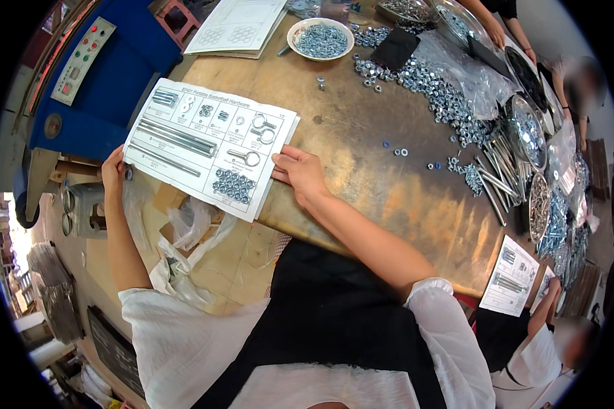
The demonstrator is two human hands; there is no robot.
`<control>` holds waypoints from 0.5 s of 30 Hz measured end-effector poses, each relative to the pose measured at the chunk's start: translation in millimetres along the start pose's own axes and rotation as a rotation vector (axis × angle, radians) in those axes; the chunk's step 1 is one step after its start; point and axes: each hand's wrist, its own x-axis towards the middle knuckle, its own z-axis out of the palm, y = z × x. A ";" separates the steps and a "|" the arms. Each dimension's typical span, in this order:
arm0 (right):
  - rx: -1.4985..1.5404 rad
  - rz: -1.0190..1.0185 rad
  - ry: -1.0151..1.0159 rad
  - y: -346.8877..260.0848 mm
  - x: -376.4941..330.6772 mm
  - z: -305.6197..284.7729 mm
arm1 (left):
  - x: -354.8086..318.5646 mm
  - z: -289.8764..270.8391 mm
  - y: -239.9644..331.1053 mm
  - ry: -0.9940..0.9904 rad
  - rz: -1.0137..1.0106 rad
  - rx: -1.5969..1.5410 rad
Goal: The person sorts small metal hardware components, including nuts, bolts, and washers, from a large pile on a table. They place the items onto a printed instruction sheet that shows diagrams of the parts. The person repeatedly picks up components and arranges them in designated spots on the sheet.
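Head camera shows, nearest to it, a black apron (334,307) over a white top. Farther forward, the person's two hands hold one printed sheet (177,140) with hardware pictures, tilted at the left end of the wooden table (361,157). The right hand (301,174) has its thumb and fingers clamped on the right edge of the paper; the left hand (114,169) grips the left edge, its fingers partly hidden. Toward the right on the table lie metal rods (496,178), beside a long spread of loose nuts (430,92). Beyond the sheet stand a bowl (320,58) filled with nuts and, to its left, a stack of papers (235,27). A blue machine (126,58) with a button panel stands at the far left.
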 end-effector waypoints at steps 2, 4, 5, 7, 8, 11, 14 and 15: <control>-0.006 -0.001 0.006 -1.9 -0.2 3.7 | 5.2 4.7 -3.7 0.005 -0.013 0.006; -0.022 -0.001 0.014 -7.5 -4.7 8.5 | 7.6 1.0 -9.1 0.008 -0.024 0.015; -0.031 0.000 0.017 -9.1 -5.9 9.0 | 9.4 0.6 -12.6 -0.013 -0.021 0.019; -0.022 0.001 0.010 -8.7 -6.4 9.0 | 13.0 -6.6 -20.1 -0.043 -0.014 0.027; -0.018 0.003 0.005 -8.3 -7.2 8.9 | 12.8 -11.4 -23.5 -0.035 -0.017 0.027; -0.021 -0.004 0.037 -8.4 -8.1 6.8 | 9.6 2.7 -24.7 -0.042 -0.019 0.010; 0.021 -0.007 0.012 -4.2 -7.6 4.0 | 4.1 13.2 -27.1 0.004 -0.013 0.020; 0.017 -0.003 0.009 -2.1 -6.5 2.4 | 4.5 9.6 -28.8 -0.022 -0.005 0.010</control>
